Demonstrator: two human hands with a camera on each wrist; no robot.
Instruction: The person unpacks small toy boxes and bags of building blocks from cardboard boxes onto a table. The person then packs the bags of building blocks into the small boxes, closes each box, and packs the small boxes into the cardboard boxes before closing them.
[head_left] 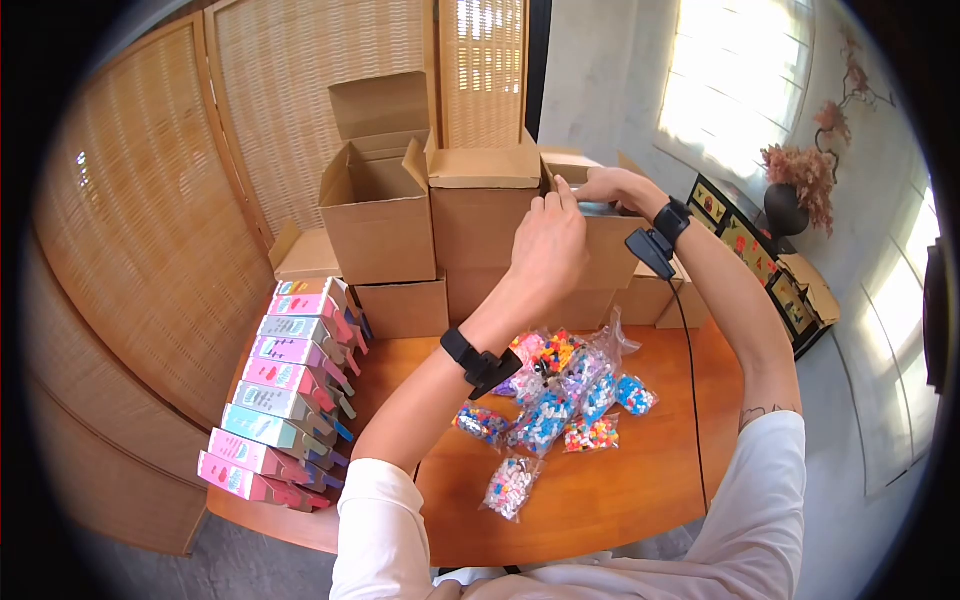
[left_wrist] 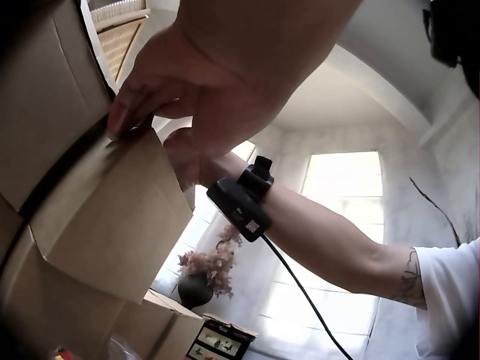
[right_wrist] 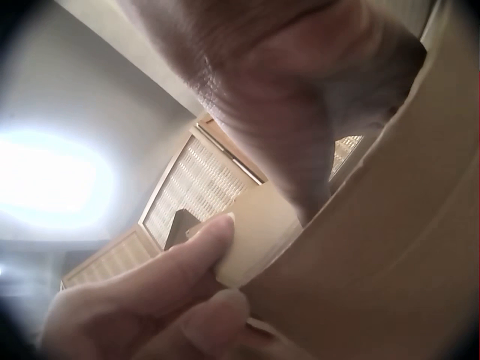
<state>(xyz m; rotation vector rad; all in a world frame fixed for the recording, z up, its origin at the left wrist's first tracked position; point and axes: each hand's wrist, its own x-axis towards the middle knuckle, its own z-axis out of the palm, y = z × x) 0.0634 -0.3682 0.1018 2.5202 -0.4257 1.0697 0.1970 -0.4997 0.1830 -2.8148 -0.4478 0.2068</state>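
A cardboard box (head_left: 608,252) with its top open stands at the right end of the upper row of boxes. My left hand (head_left: 548,245) grips its rim near the left front corner, with fingers bent at the edge in the left wrist view, where the box's plain brown side (left_wrist: 112,225) shows. From the right, my right hand (head_left: 612,188) reaches over the same opening. Its thumb side dips behind the box wall (right_wrist: 375,247) in the right wrist view, and I cannot tell whether the hidden fingers hold anything. A greyish patch (head_left: 598,209) shows inside below that hand.
Bags of colourful small pieces (head_left: 548,420) lie mid-table. Slim pink, grey and blue cartons (head_left: 272,373) line the table's left side. Left of the box stand a closed box (head_left: 485,215) and an open one (head_left: 378,240). A black cable (head_left: 692,390) hangs from the right wrist camera.
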